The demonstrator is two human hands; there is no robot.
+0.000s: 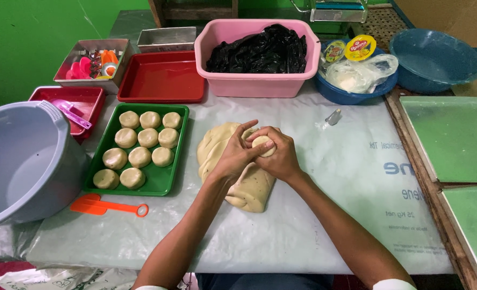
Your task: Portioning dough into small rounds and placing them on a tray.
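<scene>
Both hands, left [233, 156] and right [281, 156], we cup around one smooth, pale dough ball [263, 144] (wrists angled inward), held above the soft, lumpy dough slab [249, 188] beside the green tray [166, 185].

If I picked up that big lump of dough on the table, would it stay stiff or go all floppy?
Probably floppy: the big dough lump lies slumped flat on the plastic sheet, so it would likely sag and stretch. It looks heavy for its size. The dough rounds in the green tray keep their pressed shape, so it probably dents easily.
</scene>
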